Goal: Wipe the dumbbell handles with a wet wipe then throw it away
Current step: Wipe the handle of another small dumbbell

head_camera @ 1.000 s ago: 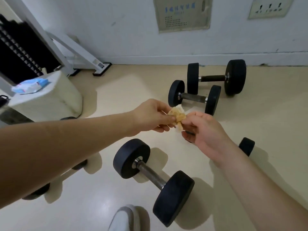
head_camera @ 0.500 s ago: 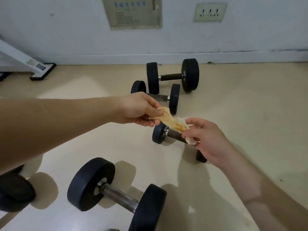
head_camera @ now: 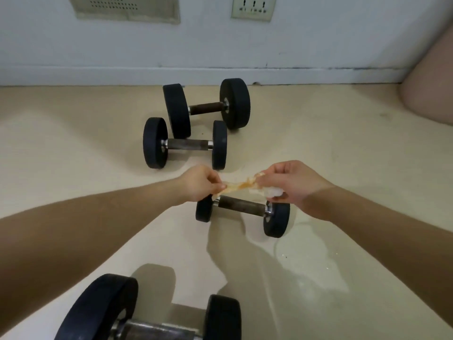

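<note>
Head view, wet wipe point(head_camera: 241, 185) stretched between left hand point(head_camera: 199, 184), right hand point(head_camera: 289, 184)

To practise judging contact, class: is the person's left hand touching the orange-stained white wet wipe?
Touching. The head view shows the left hand pinching one end of the orange-stained white wet wipe.

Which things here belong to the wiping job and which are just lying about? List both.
Job: wet wipe, pinched between left hand and right hand; dumbbell by the wall; second dumbbell; dumbbell under the hands; nearest dumbbell.
Lying about: wall socket; vented wall panel; pinkish rounded thing at right edge.
</note>
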`<state>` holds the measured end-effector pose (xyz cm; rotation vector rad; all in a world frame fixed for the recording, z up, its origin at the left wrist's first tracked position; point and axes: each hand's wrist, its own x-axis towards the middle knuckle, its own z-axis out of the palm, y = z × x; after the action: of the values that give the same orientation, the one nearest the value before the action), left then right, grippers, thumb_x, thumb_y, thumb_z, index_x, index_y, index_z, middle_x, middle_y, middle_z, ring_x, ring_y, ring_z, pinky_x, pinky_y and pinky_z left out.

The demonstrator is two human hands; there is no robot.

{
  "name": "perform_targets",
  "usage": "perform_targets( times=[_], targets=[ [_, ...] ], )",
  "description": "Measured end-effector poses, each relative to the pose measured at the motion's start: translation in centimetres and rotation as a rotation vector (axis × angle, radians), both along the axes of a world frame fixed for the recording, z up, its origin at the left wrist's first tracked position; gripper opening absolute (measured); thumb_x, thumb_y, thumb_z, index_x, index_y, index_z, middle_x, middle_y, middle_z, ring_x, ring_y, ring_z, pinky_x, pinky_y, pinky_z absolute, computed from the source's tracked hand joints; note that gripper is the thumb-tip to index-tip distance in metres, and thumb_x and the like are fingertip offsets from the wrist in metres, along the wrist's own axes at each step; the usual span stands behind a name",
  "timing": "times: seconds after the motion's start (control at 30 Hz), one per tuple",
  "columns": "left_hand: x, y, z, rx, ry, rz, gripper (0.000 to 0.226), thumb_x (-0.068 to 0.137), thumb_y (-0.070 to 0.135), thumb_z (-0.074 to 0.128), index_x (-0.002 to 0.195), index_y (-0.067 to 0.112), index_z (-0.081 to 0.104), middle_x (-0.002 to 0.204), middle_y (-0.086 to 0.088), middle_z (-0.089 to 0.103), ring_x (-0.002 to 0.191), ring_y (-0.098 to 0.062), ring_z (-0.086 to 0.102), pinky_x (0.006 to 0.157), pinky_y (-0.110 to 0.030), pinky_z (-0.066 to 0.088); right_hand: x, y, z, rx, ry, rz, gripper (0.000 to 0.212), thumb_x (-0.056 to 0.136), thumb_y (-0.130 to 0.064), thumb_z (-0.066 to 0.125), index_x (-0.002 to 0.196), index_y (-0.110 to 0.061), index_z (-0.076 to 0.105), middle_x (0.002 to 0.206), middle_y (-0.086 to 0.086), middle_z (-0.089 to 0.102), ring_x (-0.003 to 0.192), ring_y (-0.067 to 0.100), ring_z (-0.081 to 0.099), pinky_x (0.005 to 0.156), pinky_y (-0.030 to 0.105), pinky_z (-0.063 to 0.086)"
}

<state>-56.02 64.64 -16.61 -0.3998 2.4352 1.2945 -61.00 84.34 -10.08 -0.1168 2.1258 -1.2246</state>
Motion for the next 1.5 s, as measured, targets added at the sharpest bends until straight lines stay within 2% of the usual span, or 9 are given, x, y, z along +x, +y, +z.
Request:
perform_targets(
  times=[0.13, 0.3, 0.53, 0.8, 1.0, 1.1, 1.27, 1.4, 1.5],
  targets=[
    [-1.8, 0.6, -1.2, 0.101, 0.056, -0.008, 0.006, 0.087, 0.012, 0.066, 0.085, 0.017, 0.069, 0.083, 0.000, 0.066, 0.076, -0.013, 0.062, 0.063, -0.020, 0.047, -1.6, -2.9, 0.7, -0.053, -0.119, -0.043, 0.012, 0.085, -0.012, 0.065, 0.091, -0.002, 0.061, 0.115, 0.012, 0.059, 0.104, 0.024, 0.060, 0.078, 0.037, 0.059],
    [-3.3, 3.0, -1.5, 0.264, 0.137, -0.047, 0.002, 0.089, 0.010, 0.063, 0.089, 0.012, 0.063, 0.076, -0.001, 0.064, 0.064, -0.013, 0.060, 0.055, -0.021, 0.049, -2.3, -5.0, 1.0, 0.056, -0.124, 0.023, 0.011, 0.089, -0.020, 0.062, 0.087, -0.011, 0.057, 0.087, 0.013, 0.066, 0.076, 0.017, 0.066, 0.070, 0.029, 0.056],
    [-5.1, 2.9, -2.4, 0.166, 0.144, 0.014, 0.005, 0.084, 0.012, 0.070, 0.088, 0.015, 0.068, 0.076, -0.002, 0.069, 0.071, -0.014, 0.065, 0.065, -0.027, 0.054, -3.8, -3.7, -1.7, 0.338, 0.176, 0.223, 0.003, 0.086, -0.018, 0.066, 0.085, -0.016, 0.064, 0.078, 0.004, 0.062, 0.067, 0.015, 0.056, 0.062, 0.021, 0.048],
    [-3.0, 2.7, -0.7, 0.573, -0.003, 0.241, 0.009, 0.092, 0.009, 0.059, 0.090, 0.005, 0.067, 0.078, -0.009, 0.069, 0.063, -0.011, 0.059, 0.058, -0.022, 0.047, -5.6, -1.8, -4.2, 0.232, 0.518, 0.537, 0.019, 0.086, -0.030, 0.065, 0.104, -0.025, 0.063, 0.102, -0.006, 0.057, 0.093, 0.008, 0.053, 0.074, 0.016, 0.041],
    [-2.0, 5.0, -1.3, 0.274, -0.057, 0.387, 0.010, 0.091, 0.019, 0.062, 0.091, 0.010, 0.066, 0.077, -0.003, 0.069, 0.065, -0.008, 0.060, 0.061, -0.022, 0.049, -6.7, -1.2, -8.8, 0.183, 0.533, 0.869, 0.008, 0.084, -0.026, 0.067, 0.091, -0.022, 0.072, 0.082, -0.002, 0.069, 0.073, 0.010, 0.059, 0.066, 0.024, 0.046],
    [-1.4, 7.6, -1.8, 0.242, -0.156, 0.481, 0.020, 0.088, 0.032, 0.065, 0.093, 0.013, 0.063, 0.087, -0.007, 0.068, 0.075, -0.014, 0.061, 0.073, -0.032, 0.056, -8.8, -1.3, -11.3, 0.126, 0.479, 0.860, 0.011, 0.087, -0.019, 0.064, 0.092, -0.018, 0.074, 0.092, -0.001, 0.067, 0.083, 0.012, 0.061, 0.078, 0.027, 0.050],
    [-2.2, 16.6, -3.0, -0.110, -0.289, 0.134, 0.061, 0.075, 0.059, 0.067, 0.115, 0.017, 0.048, 0.109, -0.001, 0.055, 0.097, -0.021, 0.056, 0.079, -0.035, 0.050, -11.2, -1.5, -12.7, 0.022, 0.291, 0.734, 0.017, 0.087, -0.012, 0.065, 0.102, -0.008, 0.072, 0.104, 0.002, 0.060, 0.089, 0.010, 0.053, 0.070, 0.003, 0.037],
    [-3.5, 19.7, -5.1, -0.429, -0.202, 0.257, 0.044, 0.082, 0.032, 0.062, 0.118, 0.014, 0.044, 0.112, -0.008, 0.054, 0.093, -0.030, 0.059, 0.066, -0.033, 0.041, -11.9, -1.6, -12.8, -0.064, 0.167, 0.697, 0.015, 0.085, -0.015, 0.069, 0.098, -0.015, 0.075, 0.098, -0.006, 0.072, 0.089, 0.005, 0.062, 0.072, 0.002, 0.044],
    [-3.4, 20.4, -5.5, -0.484, -0.129, 0.346, 0.032, 0.079, 0.017, 0.058, 0.110, 0.013, 0.051, 0.105, -0.008, 0.058, 0.086, -0.032, 0.060, 0.063, -0.031, 0.038, -11.5, -1.9, -13.7, -0.090, 0.159, 0.706, 0.019, 0.081, -0.016, 0.073, 0.100, -0.018, 0.074, 0.093, -0.008, 0.072, 0.088, 0.008, 0.064, 0.084, 0.023, 0.053]
  ],
)
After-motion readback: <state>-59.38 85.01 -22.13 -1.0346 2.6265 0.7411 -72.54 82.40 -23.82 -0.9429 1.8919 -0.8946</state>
